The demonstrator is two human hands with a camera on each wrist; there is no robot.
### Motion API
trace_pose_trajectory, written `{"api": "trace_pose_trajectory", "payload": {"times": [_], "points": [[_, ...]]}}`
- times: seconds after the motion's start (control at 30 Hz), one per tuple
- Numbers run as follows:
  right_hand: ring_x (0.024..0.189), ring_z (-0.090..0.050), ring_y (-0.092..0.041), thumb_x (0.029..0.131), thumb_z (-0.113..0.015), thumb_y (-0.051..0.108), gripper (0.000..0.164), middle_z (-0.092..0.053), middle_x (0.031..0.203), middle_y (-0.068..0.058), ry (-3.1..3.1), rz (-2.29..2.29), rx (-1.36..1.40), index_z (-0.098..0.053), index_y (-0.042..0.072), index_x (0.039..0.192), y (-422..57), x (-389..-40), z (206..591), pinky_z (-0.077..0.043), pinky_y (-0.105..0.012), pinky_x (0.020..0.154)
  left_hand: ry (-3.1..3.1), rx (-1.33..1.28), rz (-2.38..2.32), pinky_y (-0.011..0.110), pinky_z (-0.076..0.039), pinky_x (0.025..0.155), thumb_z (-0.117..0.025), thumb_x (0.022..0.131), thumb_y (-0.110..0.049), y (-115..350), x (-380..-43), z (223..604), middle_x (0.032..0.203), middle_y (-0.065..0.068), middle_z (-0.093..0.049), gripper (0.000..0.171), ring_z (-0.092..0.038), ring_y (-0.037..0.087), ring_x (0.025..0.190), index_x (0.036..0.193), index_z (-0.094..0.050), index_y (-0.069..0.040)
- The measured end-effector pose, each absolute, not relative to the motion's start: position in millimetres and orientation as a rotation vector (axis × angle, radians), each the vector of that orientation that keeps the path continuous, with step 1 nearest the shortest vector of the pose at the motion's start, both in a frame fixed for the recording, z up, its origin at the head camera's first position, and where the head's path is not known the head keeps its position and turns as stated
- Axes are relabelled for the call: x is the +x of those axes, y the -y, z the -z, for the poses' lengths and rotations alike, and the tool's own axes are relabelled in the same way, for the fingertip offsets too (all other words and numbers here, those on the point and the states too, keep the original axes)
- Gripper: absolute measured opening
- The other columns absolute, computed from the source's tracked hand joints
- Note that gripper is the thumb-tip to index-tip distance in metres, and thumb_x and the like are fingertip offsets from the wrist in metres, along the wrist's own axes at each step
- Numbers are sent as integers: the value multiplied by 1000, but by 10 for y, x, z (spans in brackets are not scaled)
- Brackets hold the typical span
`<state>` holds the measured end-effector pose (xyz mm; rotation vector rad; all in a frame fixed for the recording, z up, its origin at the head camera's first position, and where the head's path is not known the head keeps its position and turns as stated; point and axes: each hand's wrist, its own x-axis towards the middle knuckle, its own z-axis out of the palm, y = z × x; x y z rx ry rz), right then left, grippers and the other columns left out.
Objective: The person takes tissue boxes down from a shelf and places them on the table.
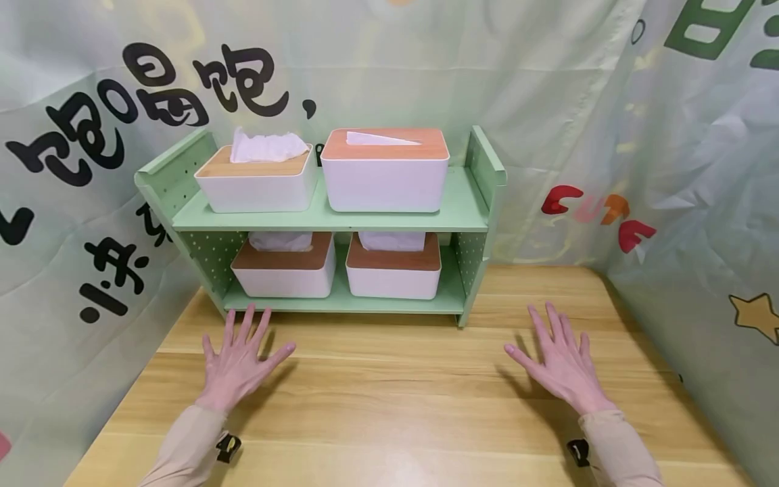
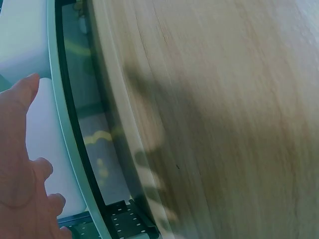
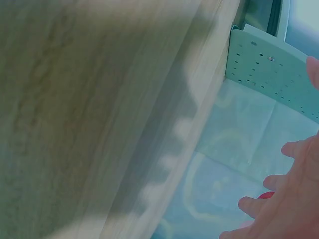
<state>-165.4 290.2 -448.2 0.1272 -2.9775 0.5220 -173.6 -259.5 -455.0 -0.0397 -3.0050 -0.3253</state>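
Note:
My left hand (image 1: 239, 364) hovers above the table with its fingers spread, just in front of the shelf's lower left corner. Fingers also spread, my right hand (image 1: 562, 362) is over the table to the right of the shelf. Neither hand holds anything. A green two-tier shelf (image 1: 341, 222) carries tissue boxes with wood-look lids. On top are a low box (image 1: 258, 193) at left and a taller box (image 1: 385, 184) at right. Below stand a left box (image 1: 286, 281) and a right box (image 1: 393, 281). Tissue sticks out of each lid.
The wooden table (image 1: 389, 392) extends in front of the shelf and to its right. A printed cloth (image 1: 426, 61) hangs behind and along both sides, with black writing at left and coloured letters at right. Dark straps sit at both wrists.

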Motion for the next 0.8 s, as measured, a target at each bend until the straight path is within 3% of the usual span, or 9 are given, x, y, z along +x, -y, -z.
{"api": "trace_pose_trajectory", "payload": {"times": [0.47, 0.8], "points": [[150, -7, -58, 95, -52, 64, 96, 10, 169, -20, 2969, -576, 125, 0, 19, 163, -2893, -1643, 4463, -3, -86, 110, 3011, -8, 417, 85, 9, 110, -39, 94, -76, 2596, -1747, 4531, 170, 14, -3, 93, 4, 47, 155, 163, -6, -24], [149, -4, -60, 98, -51, 58, 94, 12, 167, -24, 2955, -756, 124, 4, 19, 163, -2880, -1652, 4428, -2, -85, 111, 3024, 66, 700, 87, 5, 108, -37, 97, -72, 2592, -1752, 4450, 170, 15, 7, 90, 8, 50, 154, 163, 3, -24]]}}
